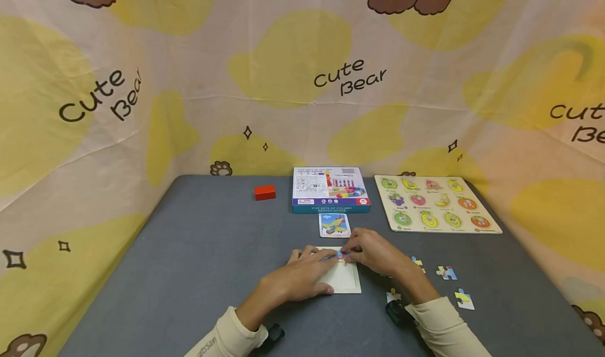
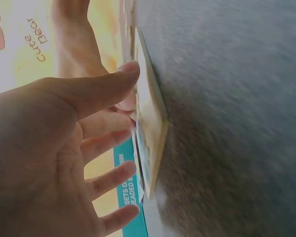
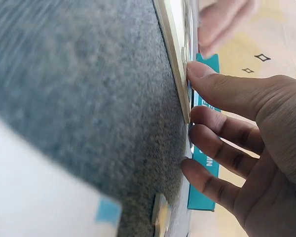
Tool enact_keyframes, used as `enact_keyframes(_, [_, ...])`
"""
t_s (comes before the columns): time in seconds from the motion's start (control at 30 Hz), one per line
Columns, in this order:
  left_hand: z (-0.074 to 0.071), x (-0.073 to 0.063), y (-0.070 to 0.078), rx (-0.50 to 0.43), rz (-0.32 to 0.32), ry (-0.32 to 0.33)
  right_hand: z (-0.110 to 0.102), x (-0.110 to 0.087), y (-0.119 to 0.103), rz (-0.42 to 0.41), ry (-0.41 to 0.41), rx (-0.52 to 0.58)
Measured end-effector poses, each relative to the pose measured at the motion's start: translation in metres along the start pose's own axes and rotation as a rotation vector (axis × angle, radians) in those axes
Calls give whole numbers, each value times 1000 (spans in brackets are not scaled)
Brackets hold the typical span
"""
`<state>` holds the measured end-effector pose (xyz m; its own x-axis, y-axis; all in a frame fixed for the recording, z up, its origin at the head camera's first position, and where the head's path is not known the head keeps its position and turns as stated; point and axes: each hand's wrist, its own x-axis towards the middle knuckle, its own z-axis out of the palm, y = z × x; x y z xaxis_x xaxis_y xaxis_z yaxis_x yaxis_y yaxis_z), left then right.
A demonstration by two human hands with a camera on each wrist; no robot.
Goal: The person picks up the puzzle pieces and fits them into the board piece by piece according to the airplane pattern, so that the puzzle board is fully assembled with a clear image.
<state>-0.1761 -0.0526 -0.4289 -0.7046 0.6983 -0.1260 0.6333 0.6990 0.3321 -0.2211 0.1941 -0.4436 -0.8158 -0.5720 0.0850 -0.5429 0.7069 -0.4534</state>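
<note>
A pale puzzle tray (image 1: 347, 282) lies on the table between the hands. My left hand (image 1: 304, 275) rests across its left side, fingers extended and fingertips near the top of the tray. Opposite it, my right hand (image 1: 373, 251) holds a small colourful jigsaw piece (image 1: 342, 260) with thumb and fingertips at the tray's upper part. Fingers partly cover that piece. In the right wrist view, the right thumb (image 3: 202, 71) is at the tray's edge. Just behind the tray lies a picture card of a yellow plane (image 1: 334, 225).
Loose jigsaw pieces, among them one at the right (image 1: 465, 299) and another (image 1: 446, 273), lie around the right forearm. Farther back are a red block (image 1: 264, 192), a teal and white box (image 1: 331, 190) and a fruit board (image 1: 437, 205). A printed cloth (image 1: 293, 84) hangs behind the table.
</note>
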Motion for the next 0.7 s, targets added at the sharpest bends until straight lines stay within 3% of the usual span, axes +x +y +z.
enact_keyframes(0.2, [0,7,4,25,43,-16,1,4,-2,18,-6,-6])
enact_keyframes(0.47, [-1,10,7,60,18,-40,-6,1,-2,13,-52,63])
enact_keyframes(0.7, [-2,10,9,82,5,-50,-25,-16,4,67,-71,127])
